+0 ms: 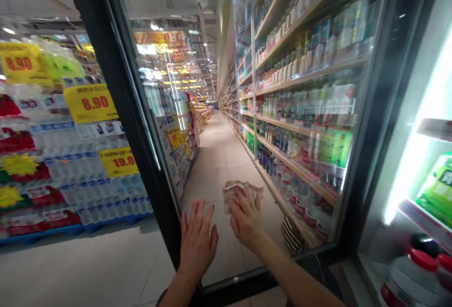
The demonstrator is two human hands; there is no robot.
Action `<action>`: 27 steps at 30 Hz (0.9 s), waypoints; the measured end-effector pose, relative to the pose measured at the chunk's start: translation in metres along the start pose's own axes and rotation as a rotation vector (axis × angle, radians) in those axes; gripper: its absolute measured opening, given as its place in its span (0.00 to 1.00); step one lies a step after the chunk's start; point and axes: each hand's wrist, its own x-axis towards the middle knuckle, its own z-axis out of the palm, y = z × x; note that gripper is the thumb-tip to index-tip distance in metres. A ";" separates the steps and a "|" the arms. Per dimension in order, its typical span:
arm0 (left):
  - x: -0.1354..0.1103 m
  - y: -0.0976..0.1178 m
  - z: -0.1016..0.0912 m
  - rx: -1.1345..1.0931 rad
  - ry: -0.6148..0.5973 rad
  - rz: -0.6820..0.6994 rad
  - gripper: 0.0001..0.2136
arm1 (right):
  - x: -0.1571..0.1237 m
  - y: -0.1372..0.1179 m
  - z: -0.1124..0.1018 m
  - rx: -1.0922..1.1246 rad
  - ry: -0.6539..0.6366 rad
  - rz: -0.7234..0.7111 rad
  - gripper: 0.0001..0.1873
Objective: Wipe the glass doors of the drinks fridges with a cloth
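A glass cooler door with a black frame stands open before me. My left hand lies flat by the lower left of the pane, fingers stretched and holding nothing. Its little-finger side is close to the frame; whether it presses on the glass I cannot tell. My right hand spreads over a crumpled pale cloth with brownish patches, against the lower middle of the pane. The palm and fingers cover part of the cloth, and its edges are blurred.
Shelves of bottles show in the glass. To the left are stacked packs of bottled drinks with yellow price signs. At right, the lit cooler holds red-capped bottles and a green pack. A striped item shows low in the pane.
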 end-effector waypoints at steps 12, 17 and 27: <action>-0.005 0.004 0.004 0.045 0.019 -0.019 0.33 | 0.026 0.018 -0.013 -0.030 0.033 0.038 0.25; -0.005 0.000 -0.003 0.041 -0.005 0.032 0.32 | 0.036 0.020 -0.013 -0.007 0.078 0.003 0.23; -0.005 -0.002 0.000 0.052 0.043 0.052 0.31 | 0.029 0.043 -0.019 -0.051 0.046 -0.047 0.24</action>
